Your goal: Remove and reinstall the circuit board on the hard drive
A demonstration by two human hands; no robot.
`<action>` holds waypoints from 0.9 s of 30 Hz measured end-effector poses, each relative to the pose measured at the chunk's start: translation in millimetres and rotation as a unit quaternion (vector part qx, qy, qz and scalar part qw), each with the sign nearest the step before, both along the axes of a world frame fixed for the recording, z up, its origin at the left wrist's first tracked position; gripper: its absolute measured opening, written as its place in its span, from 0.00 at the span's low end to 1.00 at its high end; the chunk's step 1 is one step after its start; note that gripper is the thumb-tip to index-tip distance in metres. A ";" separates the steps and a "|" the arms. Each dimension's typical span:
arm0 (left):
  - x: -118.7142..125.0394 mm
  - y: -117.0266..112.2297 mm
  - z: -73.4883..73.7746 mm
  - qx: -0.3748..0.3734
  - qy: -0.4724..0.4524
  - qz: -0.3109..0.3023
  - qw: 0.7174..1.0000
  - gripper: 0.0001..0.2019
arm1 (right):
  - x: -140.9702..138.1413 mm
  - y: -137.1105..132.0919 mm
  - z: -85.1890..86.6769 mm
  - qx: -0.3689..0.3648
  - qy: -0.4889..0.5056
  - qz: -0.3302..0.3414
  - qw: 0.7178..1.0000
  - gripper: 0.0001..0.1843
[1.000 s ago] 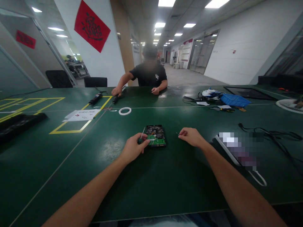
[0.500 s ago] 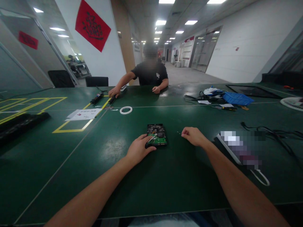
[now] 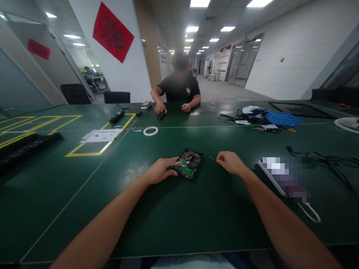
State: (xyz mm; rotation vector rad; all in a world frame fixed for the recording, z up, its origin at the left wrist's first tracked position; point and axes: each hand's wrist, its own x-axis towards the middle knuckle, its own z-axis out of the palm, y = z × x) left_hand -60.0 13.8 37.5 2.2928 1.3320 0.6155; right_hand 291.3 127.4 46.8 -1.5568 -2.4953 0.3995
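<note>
A hard drive (image 3: 188, 163) lies on the green table with its circuit board facing up, turned at an angle. My left hand (image 3: 160, 170) is at its left edge, closed around a small screwdriver (image 3: 176, 163) whose thin metal shaft points across the board; its dark handle is mostly hidden by the fingers. Right of the drive, my right hand (image 3: 228, 161) rests low over the table with its fingers curled and pinched together. Whatever is between those fingertips cannot be made out. Tiny screws (image 3: 212, 158) lie just left of them.
Across the table, a person's hand (image 3: 160, 108) holds a dark tool. A white tape roll (image 3: 150, 131) and paper sheet (image 3: 101, 135) lie left. At right are a blue tray (image 3: 283, 118), pliers (image 3: 267, 129), black cables (image 3: 316, 155) and a blurred white device (image 3: 273, 177).
The hard drive has turned clockwise under my left hand, which shifted slightly left. My right hand has barely moved. The other person's hand has moved across to my right with a dark tool.
</note>
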 end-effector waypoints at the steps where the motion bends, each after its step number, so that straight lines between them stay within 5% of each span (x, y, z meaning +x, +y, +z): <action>1: -1.1 0.5 0.9 -0.009 -0.005 0.004 1.000 0.23 | -0.4 -0.4 0.1 0.001 -0.002 -0.003 1.000 0.05; 9: 14.1 -24.1 3.4 -0.006 0.052 0.094 0.994 0.33 | -9.2 -6.1 3.8 0.027 0.095 -0.037 0.994 0.08; 13: 40.4 -37.0 5.1 -0.015 0.113 0.186 0.976 0.44 | -34.5 -20.5 -1.5 -0.042 0.200 0.007 0.979 0.13; 18: 58.6 -42.5 2.0 -0.018 0.146 0.242 0.959 0.48 | -51.3 -31.2 0.1 -0.059 0.191 0.029 0.979 0.10; 22: 43.8 -37.1 -0.6 -0.014 0.140 0.227 0.964 0.49 | -41.5 -36.2 11.0 -0.120 0.174 0.046 0.976 0.09; 25: 22.7 -29.3 0.7 -0.010 0.113 0.159 0.981 0.45 | -35.2 -39.7 18.2 -0.196 0.162 0.103 0.961 0.10; 27: 11.5 -25.1 2.6 -0.011 0.087 0.109 0.990 0.42 | -35.8 -39.9 19.6 -0.162 0.155 0.099 0.969 0.09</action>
